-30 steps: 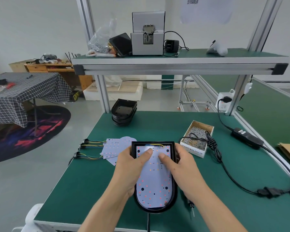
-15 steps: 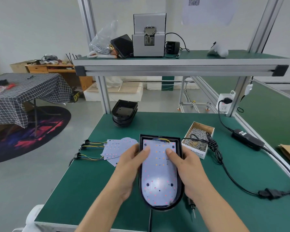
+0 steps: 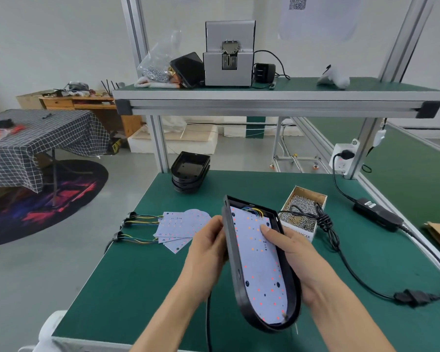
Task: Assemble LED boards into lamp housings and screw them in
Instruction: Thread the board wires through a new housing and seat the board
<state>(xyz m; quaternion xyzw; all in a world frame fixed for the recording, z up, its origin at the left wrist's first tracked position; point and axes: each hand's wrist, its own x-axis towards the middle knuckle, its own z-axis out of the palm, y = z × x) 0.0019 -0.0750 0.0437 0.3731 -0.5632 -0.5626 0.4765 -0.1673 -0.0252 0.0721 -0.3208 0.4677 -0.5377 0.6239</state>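
Observation:
A black lamp housing [image 3: 233,247] with a white LED board [image 3: 257,265] seated inside is lifted off the green bench and tilted, its left edge raised. My left hand [image 3: 207,246] grips the housing's left side from behind. My right hand [image 3: 290,252] holds the right side, thumb pressing on the board. Coloured wires [image 3: 252,212] show at the board's top end. A cable hangs from below the housing.
Loose LED boards [image 3: 181,229] with wired plugs lie to the left. Stacked empty housings [image 3: 190,172] stand at the bench's back. A cardboard box of screws [image 3: 304,214] with a coiled black cord sits to the right; a power adapter [image 3: 377,214] lies further right.
The housing with the board went from lying flat under both hands to being lifted and tilted up on its left edge. My left hand moved off the board to the housing's outer side.

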